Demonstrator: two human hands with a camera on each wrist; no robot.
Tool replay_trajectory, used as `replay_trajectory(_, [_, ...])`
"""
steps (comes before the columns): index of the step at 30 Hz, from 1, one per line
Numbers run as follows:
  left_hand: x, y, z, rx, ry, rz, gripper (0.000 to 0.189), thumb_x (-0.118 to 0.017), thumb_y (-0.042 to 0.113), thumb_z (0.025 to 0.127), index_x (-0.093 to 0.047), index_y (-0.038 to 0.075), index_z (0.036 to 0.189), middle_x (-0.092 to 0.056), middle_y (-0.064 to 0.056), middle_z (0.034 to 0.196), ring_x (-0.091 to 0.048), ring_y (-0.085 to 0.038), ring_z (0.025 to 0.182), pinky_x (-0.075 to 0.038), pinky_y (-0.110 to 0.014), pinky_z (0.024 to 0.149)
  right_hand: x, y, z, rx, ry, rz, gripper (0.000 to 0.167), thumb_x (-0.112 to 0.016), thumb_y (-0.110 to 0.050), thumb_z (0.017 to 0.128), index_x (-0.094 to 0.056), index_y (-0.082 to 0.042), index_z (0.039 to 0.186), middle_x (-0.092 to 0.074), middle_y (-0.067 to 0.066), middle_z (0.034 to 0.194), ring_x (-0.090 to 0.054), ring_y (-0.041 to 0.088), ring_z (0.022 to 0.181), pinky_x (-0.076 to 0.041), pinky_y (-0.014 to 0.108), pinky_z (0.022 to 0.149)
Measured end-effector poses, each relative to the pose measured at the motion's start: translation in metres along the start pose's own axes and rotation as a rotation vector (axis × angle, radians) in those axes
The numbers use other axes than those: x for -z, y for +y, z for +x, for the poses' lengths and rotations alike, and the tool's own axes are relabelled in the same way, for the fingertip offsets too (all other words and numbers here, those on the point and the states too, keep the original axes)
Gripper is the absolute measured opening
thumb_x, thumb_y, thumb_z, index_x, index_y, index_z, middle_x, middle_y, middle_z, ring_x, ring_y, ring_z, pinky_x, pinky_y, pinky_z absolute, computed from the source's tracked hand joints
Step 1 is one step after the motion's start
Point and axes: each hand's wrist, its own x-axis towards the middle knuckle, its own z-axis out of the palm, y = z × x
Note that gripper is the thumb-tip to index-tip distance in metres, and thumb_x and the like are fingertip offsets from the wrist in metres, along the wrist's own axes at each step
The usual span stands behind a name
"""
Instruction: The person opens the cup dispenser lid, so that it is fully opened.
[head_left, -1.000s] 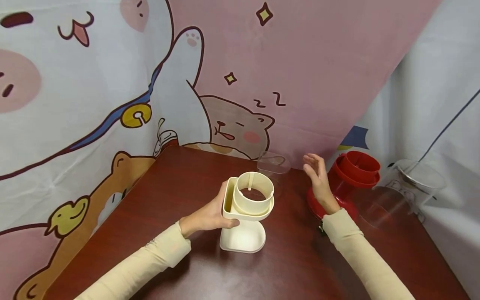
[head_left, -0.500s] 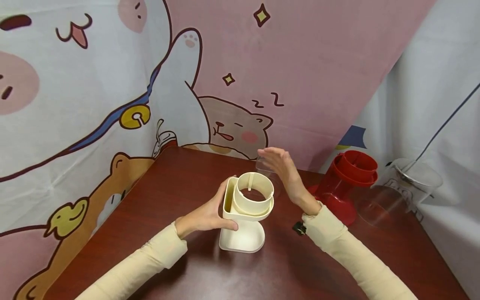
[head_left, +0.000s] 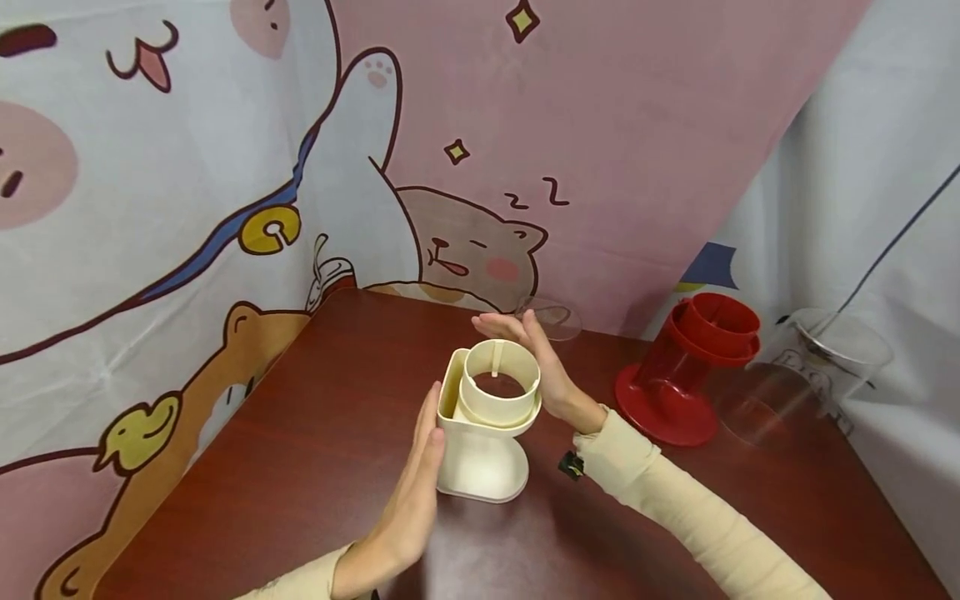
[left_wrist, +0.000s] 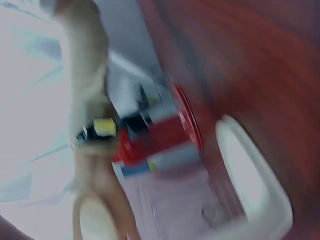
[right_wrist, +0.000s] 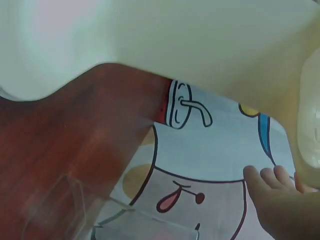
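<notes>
A cream plastic stand (head_left: 480, 462) with a round collar on top and a flat foot is upright in the middle of the table. My left hand (head_left: 408, 500) has its fingers straight, palm toward the stand's left side. On the other side, my right hand (head_left: 543, 367) reaches behind the collar with extended fingers; the collar hides part of it, so contact cannot be told. Part of the cream stand (left_wrist: 250, 175) is blurred in the left wrist view. Its pale body (right_wrist: 225, 45) fills the top of the right wrist view.
A red stand (head_left: 678, 375) of similar shape is at the right, beside a clear cylinder (head_left: 772, 408) and a clear jug-like vessel (head_left: 840, 350). A thin clear plastic piece (head_left: 555, 319) is at the table's back edge. Printed cloth (head_left: 637, 150) hangs behind.
My right hand has moved left, from near the red stand to behind the cream stand's collar. My left hand has released its grip, straightening its fingers. The stand has barely shifted.
</notes>
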Motion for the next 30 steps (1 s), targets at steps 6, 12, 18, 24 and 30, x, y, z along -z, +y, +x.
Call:
replay_trajectory(6, [-0.015,-0.002,0.005,0.05,0.047,-0.008,0.056,-0.022,0.031,0.11,0.0,0.022,0.161,0.003,0.0,0.169,0.005,-0.021,0.154,0.0,-0.059,0.12,-0.005,0.005,-0.006,-0.011,0.053,0.029,0.084,-0.003,-0.059,0.104,-0.043,0.001,0.147,-0.046,0.014,0.153,-0.05,0.014,0.134,-0.049,0.026,0.092])
replay_trajectory(12, [-0.017,-0.009,0.021,0.048,0.09,-0.051,0.056,-0.023,0.031,0.11,-0.001,0.025,0.161,0.001,0.003,0.169,0.003,-0.02,0.154,-0.001,-0.057,0.121,-0.009,0.002,-0.011,-0.019,0.146,0.039,0.085,-0.009,-0.063,0.103,-0.048,0.0,0.144,-0.053,0.011,0.147,-0.061,0.007,0.117,-0.049,0.026,0.09])
replay_trajectory(18, [-0.017,-0.017,0.042,0.028,0.146,-0.076,0.056,-0.02,0.036,0.11,-0.002,0.023,0.161,-0.006,0.003,0.168,-0.003,-0.019,0.155,-0.005,-0.052,0.123,-0.019,0.001,-0.026,-0.084,0.238,0.017,0.087,-0.008,-0.064,0.102,-0.047,0.002,0.144,-0.057,0.01,0.143,-0.055,0.011,0.125,-0.039,0.031,0.108])
replay_trajectory(24, [-0.015,-0.023,0.061,0.016,0.163,-0.106,0.056,-0.018,0.038,0.109,-0.006,0.021,0.161,-0.011,0.002,0.168,-0.008,-0.019,0.154,-0.007,-0.049,0.124,-0.04,-0.004,-0.044,-0.101,0.343,-0.025,0.076,-0.01,-0.054,0.106,-0.032,0.002,0.153,-0.032,0.015,0.161,-0.024,0.025,0.151,-0.014,0.048,0.124])
replay_trajectory(30, [-0.007,-0.033,0.077,-0.025,0.097,-0.165,0.056,-0.016,0.04,0.109,-0.012,0.019,0.161,-0.016,-0.001,0.167,-0.011,-0.02,0.154,-0.006,-0.051,0.124,-0.061,-0.008,-0.057,-0.105,0.409,-0.109,0.072,-0.012,-0.05,0.107,-0.014,0.001,0.158,-0.017,0.017,0.165,-0.013,0.03,0.154,-0.006,0.054,0.125])
